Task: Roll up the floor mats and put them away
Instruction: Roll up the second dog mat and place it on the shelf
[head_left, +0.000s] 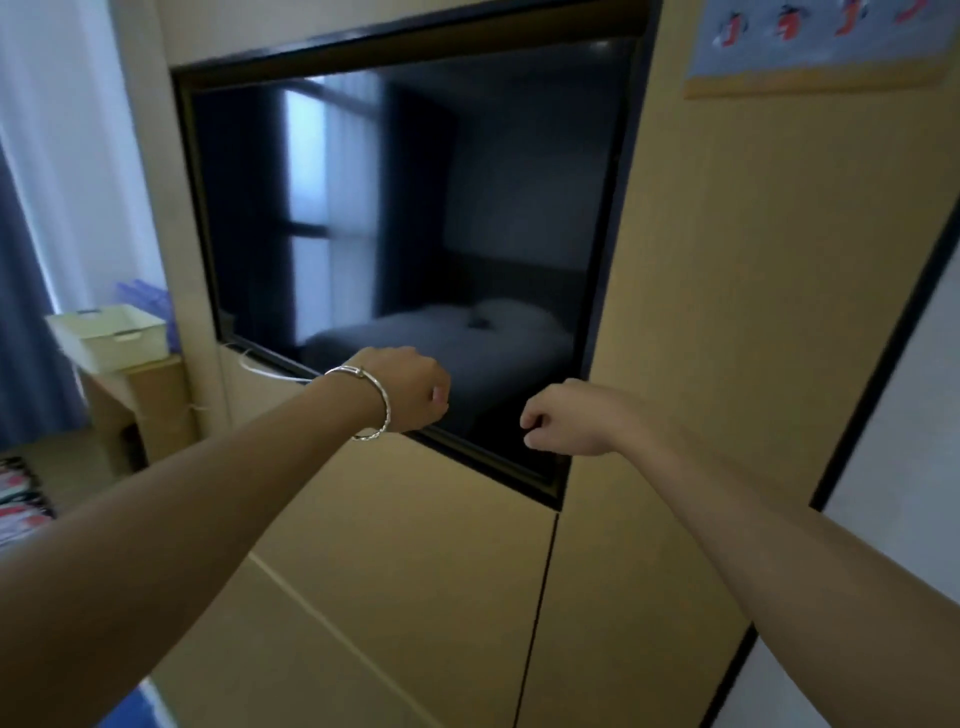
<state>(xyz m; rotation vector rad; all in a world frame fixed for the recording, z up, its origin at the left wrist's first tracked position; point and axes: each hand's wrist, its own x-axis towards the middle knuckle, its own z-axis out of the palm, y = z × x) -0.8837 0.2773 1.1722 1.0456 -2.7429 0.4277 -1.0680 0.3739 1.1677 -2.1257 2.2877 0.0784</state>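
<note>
Both my arms reach forward at chest height in front of a wooden wall unit. My left hand (410, 387), with a silver bangle on its wrist, has its fingers curled in and holds nothing. My right hand (563, 418) is curled the same way and is also empty. A small gap separates the two hands. At the far left edge lies a patterned red, black and white sheet (18, 501), possibly a mat. A blue strip (137, 704) shows at the bottom left edge. No rolled mat is in view.
A dark television screen (415, 234) sits recessed in the wooden unit right behind my hands, with cabinet doors (415, 545) below it. A white basket (111, 330) stands on a low desk at the left, beside curtains. A poster (821, 36) hangs at the upper right.
</note>
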